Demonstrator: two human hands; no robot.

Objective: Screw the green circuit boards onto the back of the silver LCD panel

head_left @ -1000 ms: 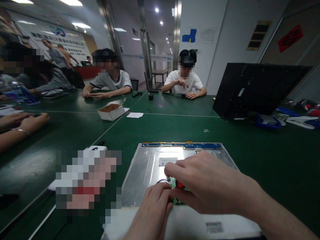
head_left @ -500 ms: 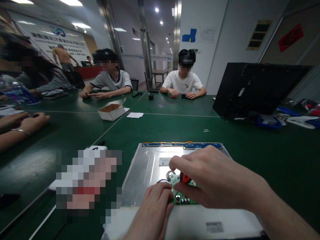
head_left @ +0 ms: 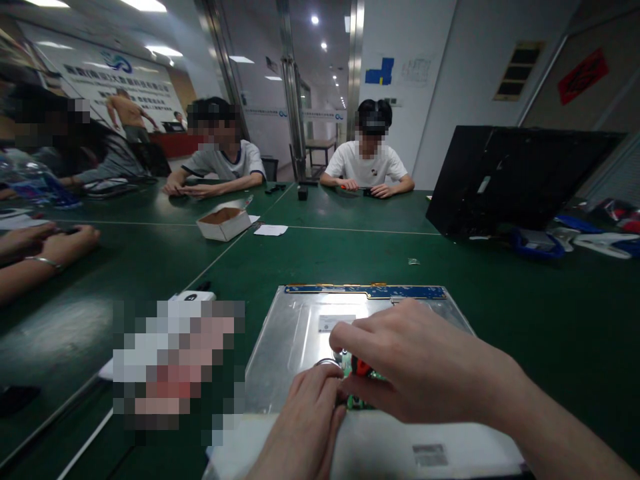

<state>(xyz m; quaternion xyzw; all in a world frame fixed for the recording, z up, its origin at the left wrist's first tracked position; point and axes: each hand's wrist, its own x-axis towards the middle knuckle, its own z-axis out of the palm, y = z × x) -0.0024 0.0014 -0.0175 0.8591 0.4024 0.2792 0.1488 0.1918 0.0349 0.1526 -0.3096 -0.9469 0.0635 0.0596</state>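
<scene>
In front of me lies a silver metal display panel [head_left: 280, 353] with a blue strip board [head_left: 310, 289] along its far edge. A green circuit board [head_left: 356, 403] sits on it, mostly covered by my hands. My right hand [head_left: 425, 367] is closed round a screwdriver [head_left: 360, 367] with a red and black handle, held over the board; its tip is hidden. My left hand [head_left: 307, 410] rests at the board's left edge, fingers together and curled. Whatever is under its fingertips cannot be seen. A white strip [head_left: 380, 440] of the panel runs nearest me.
A pixelated item with a white end [head_left: 207, 296] lies left of the panel. Farther off are an open carton [head_left: 225, 227], a white paper [head_left: 271, 230] and a large black monitor [head_left: 515, 180]. Another person's hands [head_left: 70, 247] rest at left; more people sit across the green table [head_left: 350, 257].
My right hand has shifted slightly left and down with the screwdriver, covering more of the circuit board. My left hand has stayed nearly still.
</scene>
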